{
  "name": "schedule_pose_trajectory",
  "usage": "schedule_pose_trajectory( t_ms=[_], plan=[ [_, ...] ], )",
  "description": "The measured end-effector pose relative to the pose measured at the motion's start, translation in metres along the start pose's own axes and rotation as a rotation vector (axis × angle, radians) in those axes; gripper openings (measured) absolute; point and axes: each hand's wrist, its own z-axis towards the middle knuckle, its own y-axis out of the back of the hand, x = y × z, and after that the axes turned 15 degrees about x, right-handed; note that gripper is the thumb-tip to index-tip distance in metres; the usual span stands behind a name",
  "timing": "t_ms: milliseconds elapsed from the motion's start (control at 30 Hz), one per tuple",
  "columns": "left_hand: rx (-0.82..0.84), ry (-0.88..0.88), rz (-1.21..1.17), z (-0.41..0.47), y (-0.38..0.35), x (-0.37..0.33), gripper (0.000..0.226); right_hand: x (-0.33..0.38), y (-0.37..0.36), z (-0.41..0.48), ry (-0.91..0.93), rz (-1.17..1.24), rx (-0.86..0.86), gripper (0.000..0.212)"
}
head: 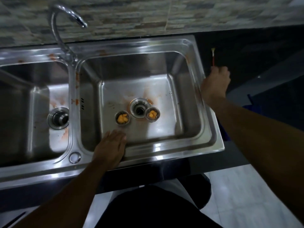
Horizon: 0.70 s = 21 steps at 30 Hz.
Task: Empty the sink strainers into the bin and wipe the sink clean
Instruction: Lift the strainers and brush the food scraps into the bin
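Left hand (110, 146) lies flat, palm down, fingers together and extended, on the near rim of the right basin (179, 89); fingertips reach over the edge toward the basin floor, holding nothing. Right hand (215, 83) is out past the sink's right edge over the dark counter (246, 51), fist closed round a thin red stick (213, 57) w/ a pale tip pointing away; can't tell what the stick is.

Head view, looking down on a steel double sink (115, 46). Two strainers sit loose on the right basin floor, both out of the drain: left strainer (122, 119) just fwd of the left hand's fingertips, right strainer (152, 114) touching the drain (139, 109) rim on its right side. Each holds orange-yellow food chunks. Drain between them is open. Orange-red smears ring the drain, streak the divider betw. basins and spot the back rim. Left basin (41, 99) has its own drain (58, 118) and similar smears on the floor. Tap (65, 22) arches from the back rim, spout over the right basin's back edge. Stone-pattern tile (148, 14) behind. Light floor tile (238, 195) bottom right. Bin not seen.
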Motion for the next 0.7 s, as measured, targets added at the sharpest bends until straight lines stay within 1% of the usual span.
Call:
schedule_pose_trajectory(
  t_ms=[67, 100, 233, 300, 367, 433, 467, 500, 567, 600, 633, 700],
  plan=[
    [-0.021, -0.003, -0.001, 0.0, 0.002, -0.002, 0.059, -0.008, 0.001, 0.005, -0.139, 0.005, 0.059, 0.035],
    [-0.029, -0.005, -0.013, 0.0, 0.004, -0.004, 0.058, -0.011, 0.0, 0.007, -0.176, 0.018, 0.086, 0.033],
    [-0.012, -0.001, -0.007, 0.001, 0.009, -0.007, 0.054, -0.017, -0.006, 0.014, -0.217, 0.162, 0.122, 0.03],
    [0.008, 0.005, 0.011, 0.001, 0.01, -0.008, 0.056, -0.018, -0.004, 0.021, -0.256, 0.223, 0.15, 0.028],
    [0.027, 0.006, 0.025, 0.002, 0.011, -0.007, 0.061, -0.021, 0.001, 0.028, -0.295, 0.26, 0.202, 0.033],
    [0.043, 0.011, 0.011, 0.004, 0.009, -0.005, 0.06, -0.025, 0.005, 0.032, -0.313, 0.285, 0.25, 0.042],
    [0.05, 0.016, 0.001, 0.005, 0.008, -0.003, 0.055, -0.025, 0.007, 0.033, -0.303, 0.296, 0.259, 0.042],
    [0.055, 0.02, -0.004, 0.007, 0.007, -0.002, 0.051, -0.024, 0.008, 0.032, -0.276, 0.306, 0.261, 0.038],
    [0.049, 0.014, 0.001, 0.009, 0.005, 0.0, 0.047, -0.015, 0.01, 0.027, -0.152, 0.353, 0.255, 0.031],
    [0.046, 0.009, 0.001, 0.01, 0.004, 0.001, 0.047, -0.007, 0.012, 0.021, -0.068, 0.407, 0.243, 0.036],
    [0.05, 0.01, -0.006, 0.01, 0.004, 0.002, 0.047, 0.002, 0.016, 0.013, 0.018, 0.485, 0.248, 0.046],
    [0.059, 0.019, -0.034, 0.011, 0.003, 0.004, 0.047, 0.018, 0.021, -0.009, 0.193, 0.654, 0.352, 0.061]
  ],
)
